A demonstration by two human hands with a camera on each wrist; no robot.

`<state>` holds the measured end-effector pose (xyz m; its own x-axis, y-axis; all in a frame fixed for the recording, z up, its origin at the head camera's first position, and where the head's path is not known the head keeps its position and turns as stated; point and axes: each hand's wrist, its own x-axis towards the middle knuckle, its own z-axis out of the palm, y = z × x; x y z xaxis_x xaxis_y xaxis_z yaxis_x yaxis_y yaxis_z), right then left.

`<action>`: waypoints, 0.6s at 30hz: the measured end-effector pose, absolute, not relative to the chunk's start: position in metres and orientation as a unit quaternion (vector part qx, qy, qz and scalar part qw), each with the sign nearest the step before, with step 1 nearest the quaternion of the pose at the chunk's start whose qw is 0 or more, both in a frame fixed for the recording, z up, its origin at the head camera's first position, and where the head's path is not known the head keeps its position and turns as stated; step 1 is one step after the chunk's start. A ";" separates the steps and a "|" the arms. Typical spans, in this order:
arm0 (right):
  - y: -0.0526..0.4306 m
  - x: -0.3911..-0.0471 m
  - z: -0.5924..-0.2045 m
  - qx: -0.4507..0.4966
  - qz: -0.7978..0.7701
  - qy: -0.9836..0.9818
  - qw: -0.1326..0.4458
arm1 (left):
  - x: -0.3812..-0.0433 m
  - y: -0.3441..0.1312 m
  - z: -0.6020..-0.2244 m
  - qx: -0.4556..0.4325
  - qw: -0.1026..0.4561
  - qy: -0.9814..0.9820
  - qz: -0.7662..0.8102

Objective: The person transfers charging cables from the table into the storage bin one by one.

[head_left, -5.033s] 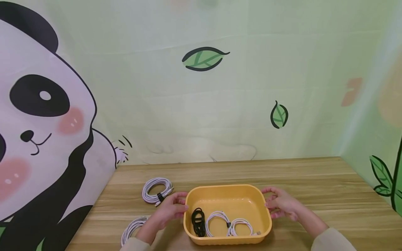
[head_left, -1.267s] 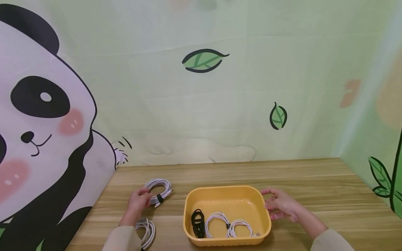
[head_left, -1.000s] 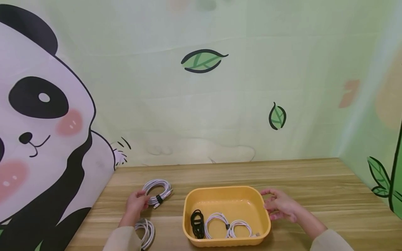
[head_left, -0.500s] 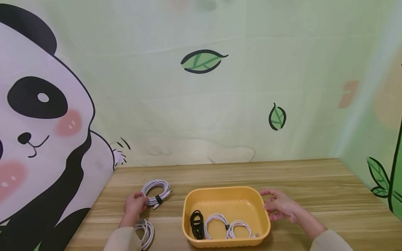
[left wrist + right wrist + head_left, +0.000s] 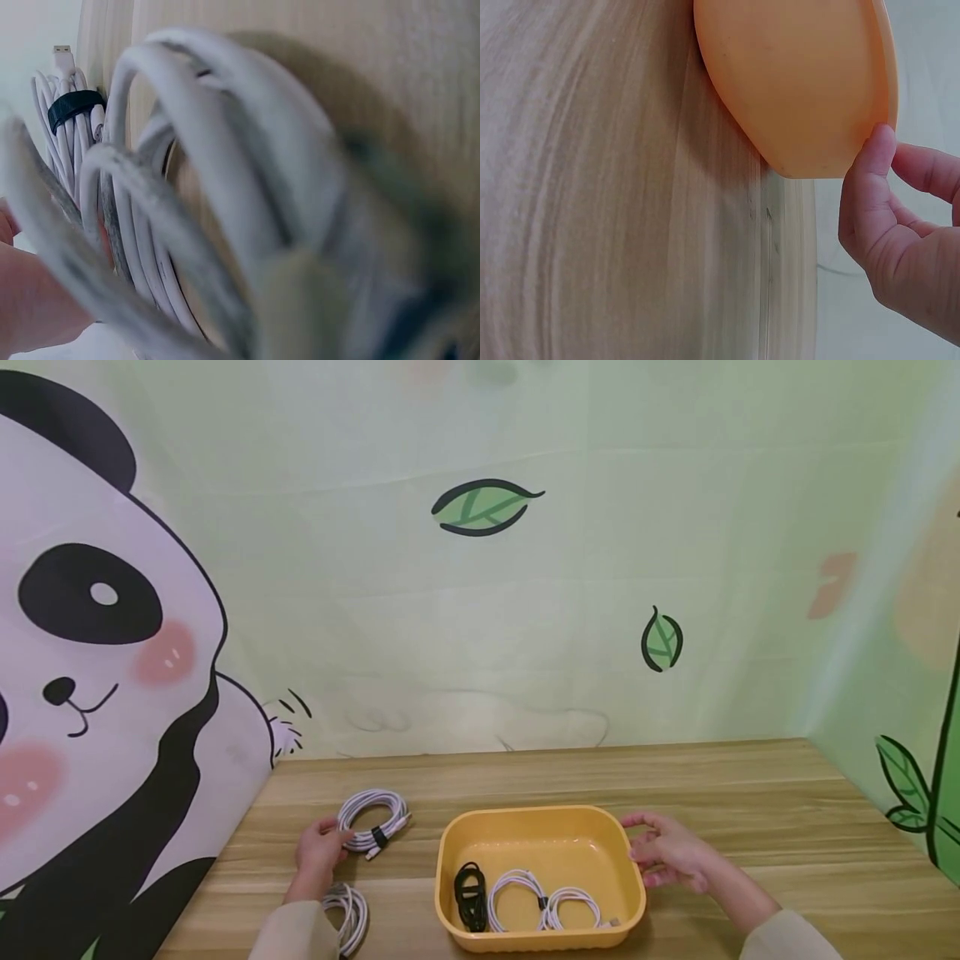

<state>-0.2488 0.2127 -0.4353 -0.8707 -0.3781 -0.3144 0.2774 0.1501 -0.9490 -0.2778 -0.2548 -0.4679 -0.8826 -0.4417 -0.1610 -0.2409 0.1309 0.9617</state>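
My left hand [image 5: 318, 856] pinches the left edge of a coiled white cable [image 5: 390, 814], bound with a black strap, on the table. The left wrist view shows that cable's strap [image 5: 71, 109] and USB plug [image 5: 63, 54] behind thick blurred loops. Just below my left hand lies a second coiled cable [image 5: 352, 914], partly hidden by my sleeve. My right hand [image 5: 671, 856] rests its fingertips against the right side of a yellow tray [image 5: 540, 937]. In the right wrist view a fingertip [image 5: 882, 142] meets the tray's rim, with fingers loosely bent.
Inside the tray, at its front, lie a black coiled cable [image 5: 471, 897] and a thin white cable [image 5: 517, 900] looped in two rings with a dark tie. The wooden table [image 5: 720, 777] ends at a printed backdrop [image 5: 555, 610] at the back.
My left hand has left the tray's left side for the far white coil, then shifted slightly left. The nearer coil lies further right than five seconds ago. My right hand stays at the tray.
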 end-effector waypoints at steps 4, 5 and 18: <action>0.212 -0.249 -0.435 -0.032 -0.650 0.717 0.250 | -0.278 -0.257 -0.468 0.218 0.071 -0.736 -0.637; 0.212 -0.249 -0.435 -0.031 -0.650 0.717 0.250 | -0.278 -0.257 -0.469 0.216 0.068 -0.735 -0.640; 0.213 -0.249 -0.437 -0.039 -0.651 0.716 0.250 | -0.276 -0.259 -0.470 0.208 0.056 -0.720 -0.660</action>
<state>-0.2494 0.2135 -0.4367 -0.8724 -0.3810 -0.3063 0.2692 0.1487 -0.9515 -0.2756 -0.2594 -0.4703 -0.9073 -0.3729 -0.1941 -0.2259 0.0430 0.9732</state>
